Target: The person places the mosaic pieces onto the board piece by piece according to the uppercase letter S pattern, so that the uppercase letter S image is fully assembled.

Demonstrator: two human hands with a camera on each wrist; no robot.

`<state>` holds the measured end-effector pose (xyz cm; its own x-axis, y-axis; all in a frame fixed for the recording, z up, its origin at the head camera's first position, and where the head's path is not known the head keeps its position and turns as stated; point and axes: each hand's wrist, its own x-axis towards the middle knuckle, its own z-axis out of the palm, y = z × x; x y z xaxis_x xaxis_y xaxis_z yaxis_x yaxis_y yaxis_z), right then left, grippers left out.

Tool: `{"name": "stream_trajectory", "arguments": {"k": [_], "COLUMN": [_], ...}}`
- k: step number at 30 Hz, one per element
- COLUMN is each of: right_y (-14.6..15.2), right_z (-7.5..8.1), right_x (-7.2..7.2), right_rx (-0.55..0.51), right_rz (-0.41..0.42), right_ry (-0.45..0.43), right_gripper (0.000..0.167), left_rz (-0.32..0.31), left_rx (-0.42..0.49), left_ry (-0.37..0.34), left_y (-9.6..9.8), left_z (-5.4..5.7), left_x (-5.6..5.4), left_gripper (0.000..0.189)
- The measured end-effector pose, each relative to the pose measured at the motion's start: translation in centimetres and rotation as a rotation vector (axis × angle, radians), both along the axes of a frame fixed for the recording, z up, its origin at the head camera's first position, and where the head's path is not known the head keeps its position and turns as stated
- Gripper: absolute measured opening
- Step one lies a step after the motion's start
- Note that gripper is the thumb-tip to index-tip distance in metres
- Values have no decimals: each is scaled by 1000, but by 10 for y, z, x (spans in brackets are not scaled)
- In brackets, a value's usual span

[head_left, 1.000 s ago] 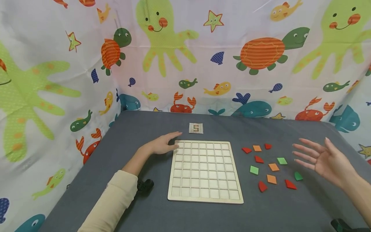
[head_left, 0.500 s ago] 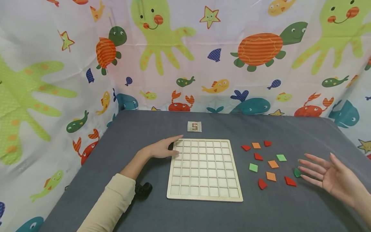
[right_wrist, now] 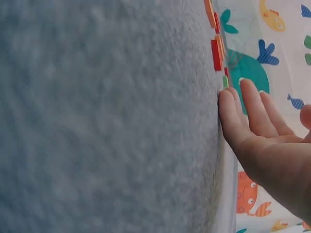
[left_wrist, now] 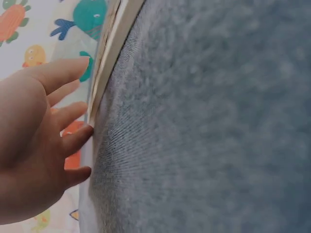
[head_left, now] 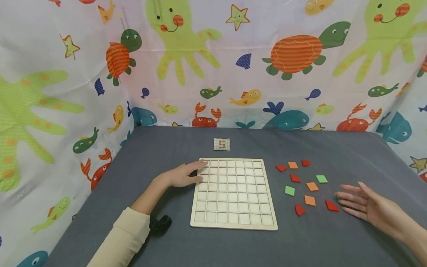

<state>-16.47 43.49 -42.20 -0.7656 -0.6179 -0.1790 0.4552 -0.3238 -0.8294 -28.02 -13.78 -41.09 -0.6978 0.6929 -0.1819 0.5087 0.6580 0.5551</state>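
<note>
A pale wooden board (head_left: 234, 226) with a grid of square cells lies flat on the grey cloth. My left hand (head_left: 181, 175) is at its far left corner, fingers extended and relaxed, fingertips and thumb over the rim. My right hand (head_left: 371, 205) is low over the cloth right of the board, palm turned inward, fingers nearly straight, holding nothing. Its fingers mostly hide a dark green piece. Beside it lie a red rounded piece (head_left: 332, 205), an orange square (head_left: 310, 200) and a light green square (head_left: 321, 179). In the right wrist view, the fingertips (right_wrist: 226, 97) are right at the cloth.
A small card (head_left: 221, 144) with a gridded figure like an S lies beyond the board. Several more red pieces (head_left: 295, 178), orange squares (head_left: 293, 165) and a light green square (head_left: 290, 191) are scattered right of the board. A curtain (head_left: 233, 74) with sea animals encloses the table.
My right hand has come down and inward to the loose pieces, covering most of the dark green one. My left hand has shifted slightly at the board's corner. The head view has tilted slightly.
</note>
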Motion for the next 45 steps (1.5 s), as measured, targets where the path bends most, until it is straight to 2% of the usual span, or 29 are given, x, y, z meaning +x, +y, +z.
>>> {"name": "stream_trajectory", "arguments": {"k": [3, 5, 9, 12, 15, 17, 23, 27, 38, 42, 45], "right_y": [-6, -12, -24, -33, -42, -45, -46, -49, -49, -48, -49], "right_z": [3, 5, 8, 12, 14, 14, 7, 3, 1, 2, 3], "right_x": [-1, -1, 2, 6, 9, 9, 8, 7, 4, 5, 5], "right_rx": [330, 500, 713, 877, 1005, 1032, 1016, 1048, 1148, 1122, 1103], "right_rz": [-116, -174, -213, -208, -205, -199, -188, -187, -160, -133, -133], "right_ry": [61, 88, 197, 360, 486, 554, 786, 870, 884, 834, 835], "right_gripper": [43, 33, 44, 52, 52, 50, 44, 42, 35, 39, 41], "left_rz": [-1, 6, 23, 26, 29, 29, 22, 27, 47, 42, 45], "left_rx": [-10, -33, -86, -114, -119, -119, -92, -78, -74, -77, -81], "left_ry": [-11, -17, -13, -5, -6, -12, -34, -47, -44, -49, -52], "left_y": [-5, -7, -9, -9, -8, -8, -9, -9, -5, -5, -4], "left_z": [2, 3, 6, 7, 7, 6, 4, 3, 3, 1, 1], "left_x": [5, 8, 14, 17, 20, 21, 23, 25, 26, 26, 26], "left_gripper": [61, 61, 64, 66, 69, 71, 72, 71, 70, 71, 71]}}
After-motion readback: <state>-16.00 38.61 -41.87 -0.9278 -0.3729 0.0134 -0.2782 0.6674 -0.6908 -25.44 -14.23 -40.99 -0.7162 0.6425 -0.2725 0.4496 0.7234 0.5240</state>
